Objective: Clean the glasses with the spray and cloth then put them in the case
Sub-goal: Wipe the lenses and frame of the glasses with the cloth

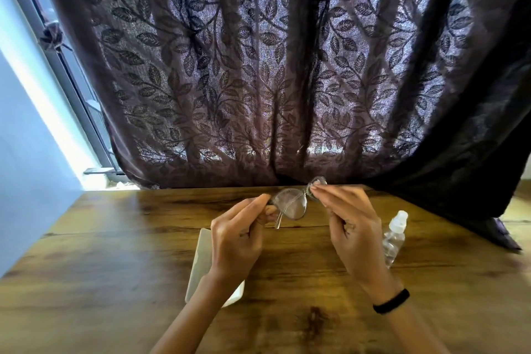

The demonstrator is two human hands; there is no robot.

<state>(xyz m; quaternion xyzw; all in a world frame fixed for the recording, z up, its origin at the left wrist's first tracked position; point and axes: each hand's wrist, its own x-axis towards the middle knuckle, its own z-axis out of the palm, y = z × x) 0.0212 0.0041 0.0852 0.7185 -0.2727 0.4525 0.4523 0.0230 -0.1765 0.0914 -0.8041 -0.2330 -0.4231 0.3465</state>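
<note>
**Glasses held up in both hands over the table**

Count from the biggest down: you have one dark leaf-patterned curtain (258, 66) filling the back of the view, one wooden table (115, 253) beneath it, one white flat object (202, 256) on the table, one clear spray bottle (395, 234), one pair of glasses (290, 204), and one black band (391, 301) on your right wrist. Two hands are in view.

Much of the white object is covered by your left forearm, so you cannot tell from here whether it is the case, the cloth or something else. The spray bottle stands just beside your right hand, and its lower left side is hidden behind that hand. The right lens of the glasses is mostly behind your right fingertips, and whether a cloth sits between those fingers and the lens is too hard to make out. The curtain's right end drapes down onto the table edge.

Your left hand (240, 236) is curled nearly closed, thumb and fingers pinching the left end of the frame where one folded arm hangs down. Your right hand (349, 225) is likewise drawn in, fingertips pinched around the right lens. The glasses are held in the air between the two hands, above the far middle of the table, lenses tilted.
</note>
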